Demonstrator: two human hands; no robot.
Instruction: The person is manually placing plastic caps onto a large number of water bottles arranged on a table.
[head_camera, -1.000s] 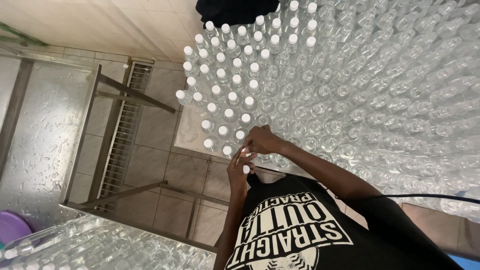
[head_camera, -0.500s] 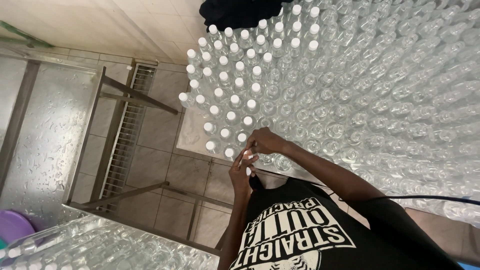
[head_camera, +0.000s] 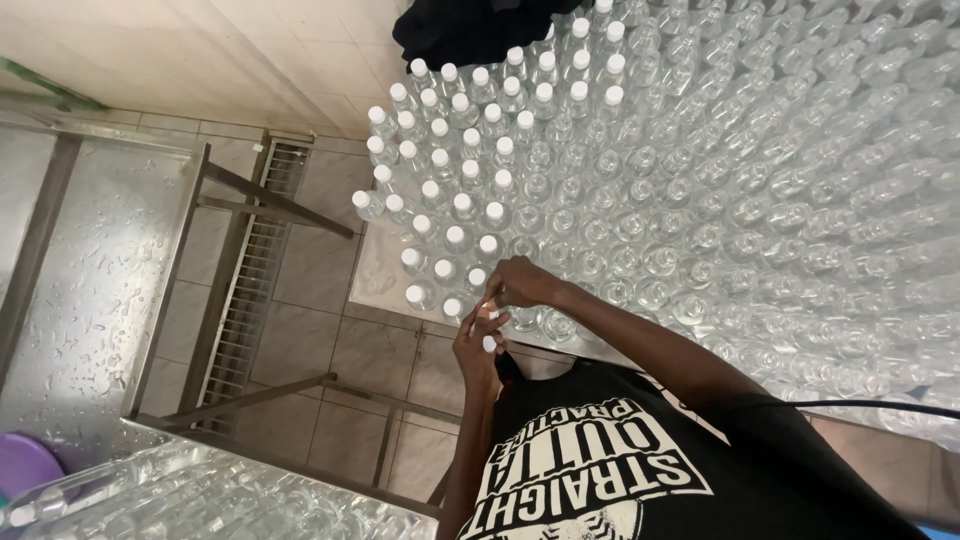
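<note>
Where the hands meet: a small white cap (head_camera: 489, 343) sits at the near edge of the tabletop (head_camera: 375, 272), over a clear bottle (head_camera: 556, 322).
Left hand (head_camera: 477, 350): grip curled round the cap, fingers nearly closed.
Right hand (head_camera: 520, 283): grip closed on the bottle's neck.
Risk: a crooked cap could drop to the tiled floor (head_camera: 330, 345).
Neighbours: capped bottles (head_camera: 462, 165) stand touching; a nudge could topple the edge row.
</note>
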